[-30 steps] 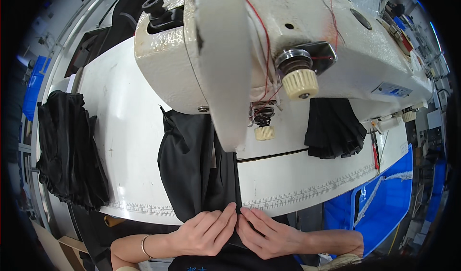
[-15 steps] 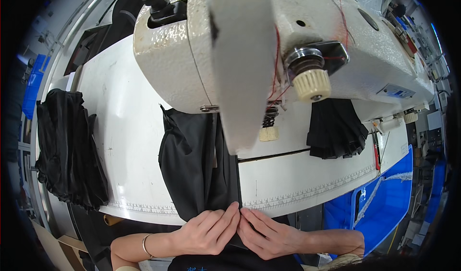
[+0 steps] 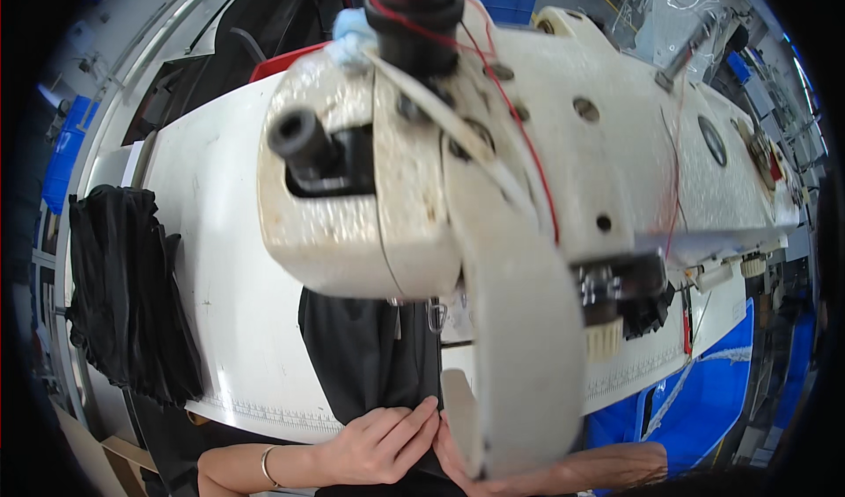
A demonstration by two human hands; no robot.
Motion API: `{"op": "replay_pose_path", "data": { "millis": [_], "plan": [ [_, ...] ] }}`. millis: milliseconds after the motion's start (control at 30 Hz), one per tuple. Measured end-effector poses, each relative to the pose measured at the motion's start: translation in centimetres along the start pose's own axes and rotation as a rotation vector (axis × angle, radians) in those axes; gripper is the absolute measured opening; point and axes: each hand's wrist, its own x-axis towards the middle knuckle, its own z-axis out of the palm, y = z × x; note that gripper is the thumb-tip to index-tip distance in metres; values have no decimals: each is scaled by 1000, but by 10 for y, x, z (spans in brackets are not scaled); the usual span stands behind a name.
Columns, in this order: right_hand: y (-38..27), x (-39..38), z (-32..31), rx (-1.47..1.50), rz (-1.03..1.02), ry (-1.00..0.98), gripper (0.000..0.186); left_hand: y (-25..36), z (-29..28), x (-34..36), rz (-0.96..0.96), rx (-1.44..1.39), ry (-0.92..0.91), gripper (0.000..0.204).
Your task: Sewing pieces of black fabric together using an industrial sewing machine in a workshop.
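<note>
left hand [image 3: 378, 444]: down at the near edge of the table, fingers stretched out and pinching the near end of the black fabric piece [image 3: 370, 365]. Bracelet on the wrist.

right hand [image 3: 458, 449]: mostly hidden behind the machine's big off-white arm, only a bit of palm and forearm showing. Can't tell what the fingers are doing, but it sits right against the left hand at the cloth.

black fabric piece: lies flat on the white table [image 3: 220, 303], running from the hands away toward the needle area under the sewing machine head [image 3: 458, 189]. The far end disappears under the head.

needle area: blocked by the head from this angle, just a glimpse of the metal foot.

other stuff: stack of black cloth [image 3: 128, 294] hanging over the left end of the table, well apart from the hands. Red thread running over the top of the machine. Blue bin on the right.

tip for this step: I'd say keep both hands close together on the near end, edges lined up, even tension, and feed it straight so the seam doesn't wander.
</note>
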Motion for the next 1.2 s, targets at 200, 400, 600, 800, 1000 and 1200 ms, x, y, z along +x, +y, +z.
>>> {"op": "replay_pose_path", "data": {
  "millis": [200, 400, 600, 800, 1000, 1200],
  "plan": [
    [10, 3, 38, 101, 244, 204, 15, -34, 0, 28, -81, -181, 84, 31],
    [65, 21, 35, 195, 128, 188, 22, -67, 15, 33, -61, -14, 61, 37],
    [65, 17, 84, 271, 119, 228, 25, -94, 31, 31, -326, -526, 112, 35],
    [79, 9, 92, 179, 23, 316, 29, -104, 11, 44, -502, -693, 295, 30],
    [57, 7, 95, 273, 220, 416, 33, -92, 30, 39, -237, -345, 161, 29],
    [77, 17, 80, 292, 96, 447, 34, -98, 33, 24, -164, -290, 304, 32]
  ]
}}
